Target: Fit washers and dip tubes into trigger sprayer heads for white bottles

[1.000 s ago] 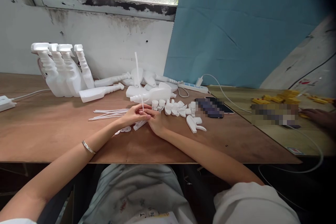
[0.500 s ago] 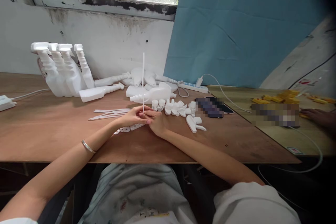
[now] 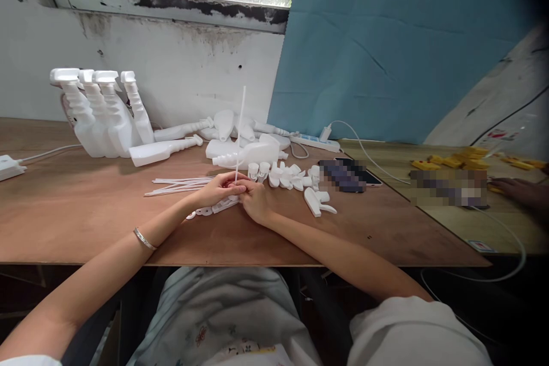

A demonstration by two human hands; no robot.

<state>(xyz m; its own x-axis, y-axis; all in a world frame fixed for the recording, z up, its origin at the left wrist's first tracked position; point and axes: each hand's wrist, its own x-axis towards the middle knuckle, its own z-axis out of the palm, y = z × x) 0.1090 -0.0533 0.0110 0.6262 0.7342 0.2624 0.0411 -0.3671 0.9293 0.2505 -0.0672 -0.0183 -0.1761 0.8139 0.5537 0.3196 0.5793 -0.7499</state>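
Note:
My left hand (image 3: 217, 191) and my right hand (image 3: 254, 199) meet at the middle of the wooden table (image 3: 77, 211). Together they pinch a white trigger sprayer head (image 3: 225, 203) that lies under my fingers. A thin white dip tube (image 3: 239, 134) stands up from it, leaning slightly right. My left fingertips close on the tube's base. A bundle of loose white tubes (image 3: 178, 185) lies just left of my hands. A heap of white sprayer heads (image 3: 287, 177) lies just beyond my right hand.
White spray bottles (image 3: 100, 114) stand at the back left, others lie on their sides (image 3: 244, 151). A phone (image 3: 349, 174), power strip (image 3: 315, 142) and cables sit to the right. Another person's hand (image 3: 521, 190) rests by yellow parts (image 3: 454, 160) at far right.
The upright tube has swung from leaning left, through vertical, to leaning slightly right. My hands stayed in place, shifting a little over the sprayer head.

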